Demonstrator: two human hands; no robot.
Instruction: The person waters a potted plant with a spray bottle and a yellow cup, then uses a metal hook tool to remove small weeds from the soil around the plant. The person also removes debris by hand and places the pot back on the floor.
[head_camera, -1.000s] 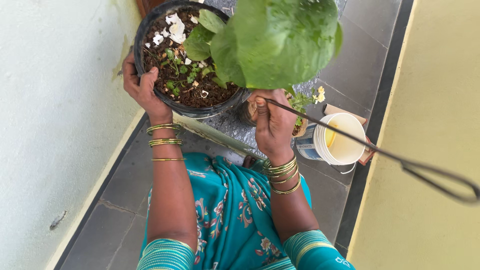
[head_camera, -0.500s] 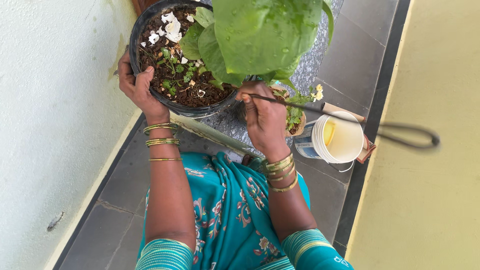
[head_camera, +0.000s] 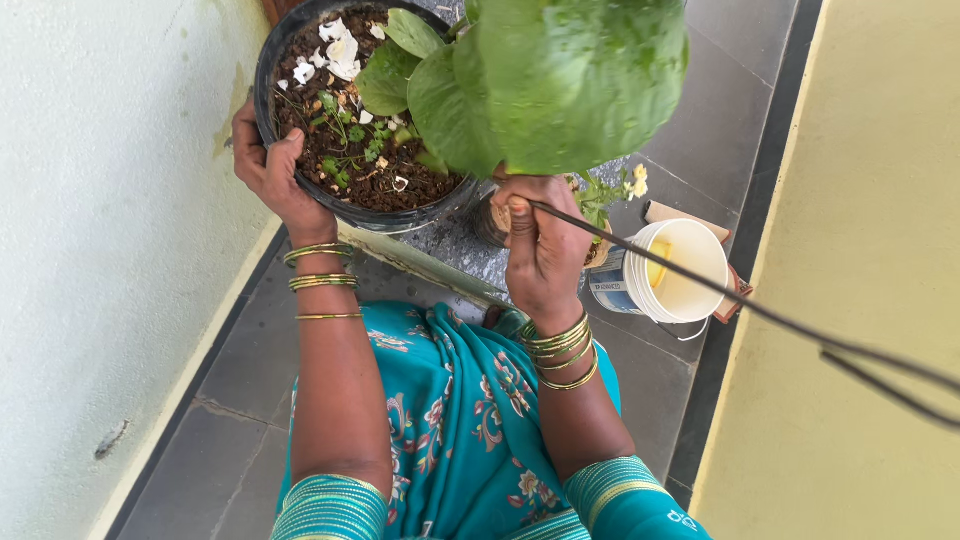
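Observation:
A black plant pot (head_camera: 268, 62) full of dark soil, eggshell bits and small weeds stands on a speckled stone ledge (head_camera: 470, 255). Big green leaves (head_camera: 570, 80) spread from it and hide its right side. My left hand (head_camera: 270, 175) grips the pot's left rim, thumb over the edge. Just under the leaves, at the pot's right rim, my right hand (head_camera: 540, 245) is closed around a thin dark metal rod (head_camera: 740, 305). The rod runs down and to the right out of view, with a looped end near the frame's edge.
A white bucket (head_camera: 675, 270) with yellowish liquid stands on the grey tiled floor (head_camera: 700, 110) right of my hand. A small pot with tiny white flowers (head_camera: 610, 195) sits beside it. A pale wall (head_camera: 100, 250) lies left, a yellow wall (head_camera: 880, 200) right.
The rod's looped end swung up and left, then back down and right. My right hand shifted slightly with it. The left hand kept its hold on the pot rim.

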